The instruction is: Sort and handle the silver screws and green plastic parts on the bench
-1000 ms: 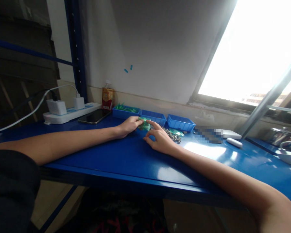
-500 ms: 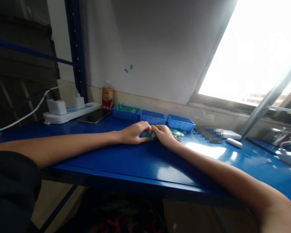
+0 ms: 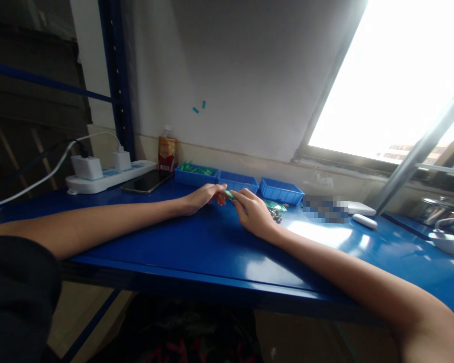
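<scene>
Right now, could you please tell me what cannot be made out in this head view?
Head view:
Green piece between left hand and right hand: too small to identify.
Metal parts: partly hidden behind the right hand.
Patch beside the rightmost blue tray: pixelated.

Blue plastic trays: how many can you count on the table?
3, side by side at the back of the table: left tray holding green pieces, middle tray, right tray nearest the window. None looks hidden.
</scene>
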The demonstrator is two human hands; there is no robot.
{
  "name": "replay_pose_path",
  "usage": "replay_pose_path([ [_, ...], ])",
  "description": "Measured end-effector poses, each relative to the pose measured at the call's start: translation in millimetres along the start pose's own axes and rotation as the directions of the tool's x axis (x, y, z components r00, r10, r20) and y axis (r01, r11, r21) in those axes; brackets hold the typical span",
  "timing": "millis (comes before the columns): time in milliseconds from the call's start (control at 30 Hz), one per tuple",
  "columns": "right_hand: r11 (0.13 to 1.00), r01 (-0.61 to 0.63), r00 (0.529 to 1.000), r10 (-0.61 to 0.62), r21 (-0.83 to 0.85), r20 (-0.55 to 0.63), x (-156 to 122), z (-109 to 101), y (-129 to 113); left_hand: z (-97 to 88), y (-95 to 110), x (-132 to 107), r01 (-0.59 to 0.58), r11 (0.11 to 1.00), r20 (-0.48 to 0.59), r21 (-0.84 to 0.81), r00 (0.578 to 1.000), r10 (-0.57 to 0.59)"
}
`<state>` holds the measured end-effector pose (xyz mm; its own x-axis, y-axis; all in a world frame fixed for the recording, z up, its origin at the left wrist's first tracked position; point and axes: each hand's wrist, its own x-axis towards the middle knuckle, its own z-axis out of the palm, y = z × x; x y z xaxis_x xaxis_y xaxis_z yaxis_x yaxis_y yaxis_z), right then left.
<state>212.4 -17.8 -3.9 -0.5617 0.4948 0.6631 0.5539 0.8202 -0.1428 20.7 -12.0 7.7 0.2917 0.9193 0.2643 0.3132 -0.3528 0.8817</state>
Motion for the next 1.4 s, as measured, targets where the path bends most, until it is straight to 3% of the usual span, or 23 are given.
replay_pose_path([
  [100,0.999,-0.026,0.998,0.028,0.037,-0.050,1.6,3.6,2.6,0.1,0.9,-0.2,-0.005,1.000,-0.010,-0.020,1.000,0.005],
  [200,0.971,-0.158,0.979,0.177,0.177,-0.097,4.2,6.5,3.4,1.9,0.9,-1.1,-0.039,0.999,-0.038,0.016,0.998,0.040],
  [333,0.826,-0.410,0.897,0.443,0.385,0.006,7.4,7.1,5.3,4.5,1.5,-7.3,-0.217,0.942,-0.083,0.254,0.966,0.245],
  [433,0.682,-0.511,0.836,0.535,0.524,0.119,7.9,7.3,8.1,7.3,4.4,-16.2,-0.402,0.780,0.061,0.479,0.902,0.427],
  [500,0.667,-0.492,0.847,0.516,0.560,0.129,7.5,7.6,8.7,9.4,6.6,-21.3,-0.480,0.691,0.152,0.541,0.863,0.481],
  [567,0.705,-0.435,0.884,0.453,0.561,0.116,7.0,7.7,7.7,10.9,8.0,-23.9,-0.502,0.656,0.186,0.563,0.851,0.492],
  [667,0.750,-0.355,0.919,0.390,0.558,0.061,7.1,7.2,5.2,11.0,8.2,-23.3,-0.490,0.679,0.169,0.547,0.859,0.484],
  [867,0.745,-0.312,0.925,0.381,0.590,0.007,7.5,7.8,6.3,7.5,7.1,-17.2,-0.357,0.840,0.030,0.409,0.925,0.378],
  [967,0.780,-0.293,0.931,0.364,0.553,-0.020,6.1,9.3,7.2,6.5,6.1,-13.9,-0.317,0.885,-0.027,0.342,0.938,0.346],
  [1400,0.786,-0.278,0.942,0.335,0.552,-0.002,6.0,5.6,2.1,6.0,4.0,-9.9,-0.316,0.925,-0.036,0.210,0.943,0.331],
])
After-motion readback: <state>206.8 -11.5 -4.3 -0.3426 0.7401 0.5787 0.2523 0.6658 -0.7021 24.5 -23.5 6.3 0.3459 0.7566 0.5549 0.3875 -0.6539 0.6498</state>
